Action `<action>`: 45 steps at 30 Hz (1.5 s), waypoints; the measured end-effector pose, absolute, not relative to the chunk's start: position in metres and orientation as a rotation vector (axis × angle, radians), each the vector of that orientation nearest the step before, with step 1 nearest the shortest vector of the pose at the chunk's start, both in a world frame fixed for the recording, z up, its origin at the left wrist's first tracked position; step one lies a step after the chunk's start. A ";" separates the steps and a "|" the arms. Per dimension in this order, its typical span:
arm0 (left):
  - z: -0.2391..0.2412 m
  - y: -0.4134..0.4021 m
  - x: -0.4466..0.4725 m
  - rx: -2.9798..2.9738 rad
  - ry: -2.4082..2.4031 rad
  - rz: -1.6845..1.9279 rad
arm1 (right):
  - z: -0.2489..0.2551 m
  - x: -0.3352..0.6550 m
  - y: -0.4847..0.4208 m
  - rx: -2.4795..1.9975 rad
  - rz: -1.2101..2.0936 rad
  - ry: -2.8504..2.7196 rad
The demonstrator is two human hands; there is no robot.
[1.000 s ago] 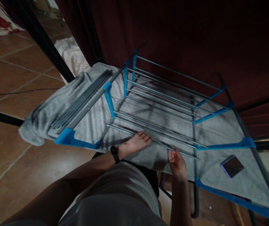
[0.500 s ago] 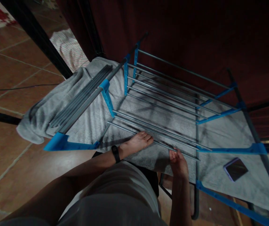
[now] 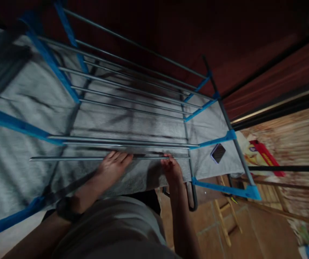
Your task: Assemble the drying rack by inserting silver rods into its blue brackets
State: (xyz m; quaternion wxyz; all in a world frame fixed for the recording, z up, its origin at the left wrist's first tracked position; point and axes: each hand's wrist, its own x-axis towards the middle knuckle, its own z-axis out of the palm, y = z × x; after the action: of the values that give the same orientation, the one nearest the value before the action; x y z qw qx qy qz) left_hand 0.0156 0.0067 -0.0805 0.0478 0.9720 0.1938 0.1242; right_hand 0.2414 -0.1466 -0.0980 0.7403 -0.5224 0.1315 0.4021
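A thin grey metal rod [image 3: 65,158] lies across both my hands, its left end sticking out well past my left hand. My left hand [image 3: 116,163] is wrapped over the rod near its middle, knuckles up, with a dark band on the wrist. Closer to the rod's other end, my right hand [image 3: 172,169] pinches it from below with thumb and fingertips. Just beyond is a partly assembled rack with blue plastic brackets [image 3: 16,124] and several grey rods fitted between them, such as the front rod [image 3: 127,142]. The held rod's right end passes near the lower frame tube [image 3: 191,166].
The rack stands on a grey blanket [image 3: 149,129]. A bundle of loose rods [image 3: 5,68], blurred, rests at the left. A phone [image 3: 217,153] lies by the right brackets. Beyond are a dark red curtain [image 3: 154,25], a small wooden ladder-like piece [image 3: 228,219] and a red-and-yellow package [image 3: 265,156].
The view has swung to the right, showing more of that side. Both hands keep hold of the rod, and its right end now appears nearer the rack's right side tube.
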 end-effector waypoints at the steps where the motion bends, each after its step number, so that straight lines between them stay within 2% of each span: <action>1: -0.080 0.008 0.014 2.939 0.604 0.400 | -0.095 0.242 -0.146 -1.139 0.877 0.293; 12: -0.081 0.008 0.000 2.850 0.689 0.597 | -0.060 0.269 -0.146 -1.067 0.732 0.130; 25: -0.084 0.010 -0.010 2.787 0.649 0.628 | -0.041 0.305 -0.161 -0.933 0.557 0.158; 39: -0.064 -0.004 -0.003 2.897 0.594 0.644 | -0.047 0.305 -0.177 -0.791 0.573 0.130; 45: -0.055 -0.009 0.005 2.868 0.541 0.503 | -0.050 0.310 -0.187 -0.841 0.546 0.136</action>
State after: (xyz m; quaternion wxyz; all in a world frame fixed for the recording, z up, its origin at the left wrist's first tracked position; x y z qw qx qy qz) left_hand 0.0047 -0.0088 -0.0552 0.0897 0.9645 0.1819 0.1691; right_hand 0.3103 -0.1870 -0.0504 0.8748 -0.4028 0.0649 0.2613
